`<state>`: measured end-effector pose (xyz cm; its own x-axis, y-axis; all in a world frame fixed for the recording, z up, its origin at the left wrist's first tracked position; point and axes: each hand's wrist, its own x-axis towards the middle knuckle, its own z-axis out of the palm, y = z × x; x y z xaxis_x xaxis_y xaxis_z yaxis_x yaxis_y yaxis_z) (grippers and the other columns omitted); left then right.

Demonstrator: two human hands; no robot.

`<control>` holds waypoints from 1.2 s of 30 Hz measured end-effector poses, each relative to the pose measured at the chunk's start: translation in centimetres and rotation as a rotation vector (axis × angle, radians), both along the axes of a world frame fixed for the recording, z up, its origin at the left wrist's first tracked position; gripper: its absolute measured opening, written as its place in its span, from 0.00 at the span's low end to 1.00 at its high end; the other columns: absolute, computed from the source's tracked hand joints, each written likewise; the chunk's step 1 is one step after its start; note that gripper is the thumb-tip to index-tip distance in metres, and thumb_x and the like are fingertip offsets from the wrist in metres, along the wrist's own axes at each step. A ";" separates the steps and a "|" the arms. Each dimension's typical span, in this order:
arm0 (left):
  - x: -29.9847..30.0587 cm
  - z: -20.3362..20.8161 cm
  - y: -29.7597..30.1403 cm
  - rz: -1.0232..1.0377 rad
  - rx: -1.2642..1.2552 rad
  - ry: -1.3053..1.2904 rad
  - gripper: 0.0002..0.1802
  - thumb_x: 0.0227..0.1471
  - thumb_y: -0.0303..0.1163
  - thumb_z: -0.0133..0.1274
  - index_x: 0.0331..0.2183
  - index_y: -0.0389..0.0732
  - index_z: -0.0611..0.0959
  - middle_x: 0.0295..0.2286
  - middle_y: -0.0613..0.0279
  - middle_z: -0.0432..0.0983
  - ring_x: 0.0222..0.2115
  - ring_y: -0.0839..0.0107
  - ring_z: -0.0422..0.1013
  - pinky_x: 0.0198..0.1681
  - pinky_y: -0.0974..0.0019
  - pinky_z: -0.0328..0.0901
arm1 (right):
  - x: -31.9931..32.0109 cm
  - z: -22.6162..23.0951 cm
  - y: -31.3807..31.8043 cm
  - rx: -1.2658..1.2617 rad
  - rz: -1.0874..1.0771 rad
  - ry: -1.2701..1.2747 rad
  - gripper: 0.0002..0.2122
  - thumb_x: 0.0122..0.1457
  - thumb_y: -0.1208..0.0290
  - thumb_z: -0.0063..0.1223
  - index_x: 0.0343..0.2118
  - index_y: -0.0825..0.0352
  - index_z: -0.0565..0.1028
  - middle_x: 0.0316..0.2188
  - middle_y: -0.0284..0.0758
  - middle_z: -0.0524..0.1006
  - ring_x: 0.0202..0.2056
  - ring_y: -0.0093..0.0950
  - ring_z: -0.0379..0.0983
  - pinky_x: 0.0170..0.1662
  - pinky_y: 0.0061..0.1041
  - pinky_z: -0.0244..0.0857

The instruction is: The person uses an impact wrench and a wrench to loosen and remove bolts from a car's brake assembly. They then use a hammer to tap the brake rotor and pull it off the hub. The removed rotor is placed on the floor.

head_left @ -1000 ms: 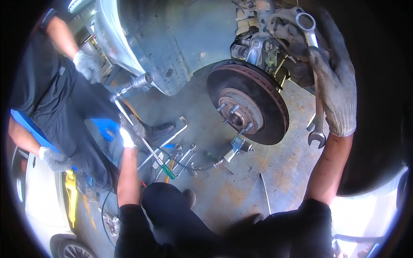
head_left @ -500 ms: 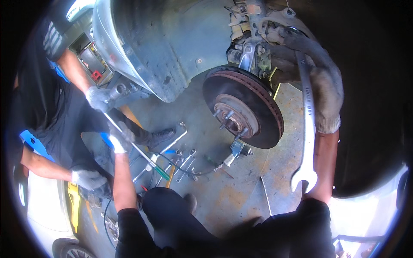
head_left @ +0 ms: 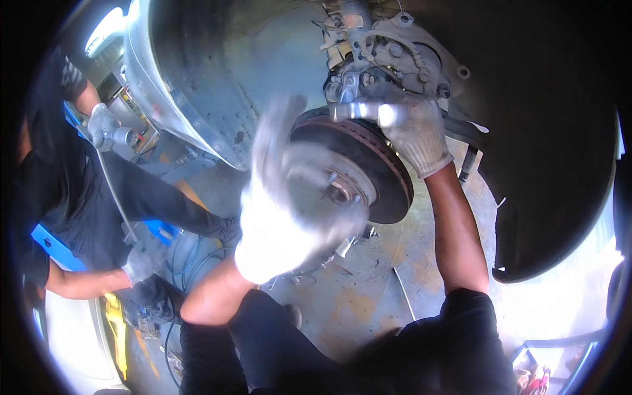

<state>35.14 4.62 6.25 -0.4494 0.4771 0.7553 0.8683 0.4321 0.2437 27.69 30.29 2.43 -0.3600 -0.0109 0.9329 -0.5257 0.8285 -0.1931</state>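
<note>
My right hand [head_left: 416,128], in a grey-white work glove, is closed on a shiny wrench [head_left: 359,111] at the hub parts just above the brake disc. The wrench is seen nearly end-on, and most of its length is hidden. In front of the rusty-edged brake disc [head_left: 392,178] my gloved left hand [head_left: 283,210] is smeared by motion. Its fingers look spread, with nothing visible in them. Behind the disc, the steering knuckle and suspension parts [head_left: 408,56] are exposed, partly covered by my right hand.
At the left a co-worker in gloves holds a long metal bar [head_left: 113,187] with a cylindrical end. The car's fender liner [head_left: 210,79] curves above. A thin rod [head_left: 403,293] lies on the stained floor, and a yellow tool [head_left: 116,332] stands at lower left.
My left hand has left the long green-handled bar, now with the co-worker, and swung up to the disc. My right hand moved left and down; its wrench turned from upright to end-on.
</note>
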 end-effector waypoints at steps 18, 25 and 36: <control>-10.6 2.4 7.0 -0.266 0.198 0.030 0.09 0.62 0.22 0.52 0.44 0.30 0.80 0.40 0.55 0.79 0.39 0.68 0.78 0.44 0.66 0.75 | -2.0 -1.5 1.7 -0.170 -0.087 -0.428 0.24 0.64 0.52 0.56 0.58 0.60 0.75 0.43 0.48 0.82 0.46 0.47 0.79 0.50 0.42 0.73; -10.9 0.3 6.0 -0.221 0.204 -0.109 0.08 0.64 0.23 0.50 0.44 0.30 0.78 0.45 0.50 0.80 0.41 0.65 0.79 0.50 0.61 0.74 | -3.2 -3.8 2.4 -0.381 0.163 -0.327 0.20 0.66 0.66 0.52 0.61 0.60 0.74 0.51 0.50 0.79 0.54 0.46 0.76 0.56 0.37 0.69; -7.8 0.0 8.7 -0.136 0.562 -0.188 0.14 0.67 0.32 0.55 0.44 0.31 0.84 0.35 0.56 0.84 0.33 0.70 0.80 0.40 0.67 0.73 | -5.2 -4.1 0.7 -0.522 0.186 -0.188 0.22 0.64 0.60 0.57 0.60 0.60 0.76 0.42 0.48 0.82 0.43 0.44 0.81 0.47 0.35 0.74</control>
<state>27.35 13.31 6.22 -0.5622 0.0906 0.8220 0.8268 0.0806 0.5566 22.46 31.03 -1.71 -0.5555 0.3545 0.7522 -0.5706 0.4955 -0.6549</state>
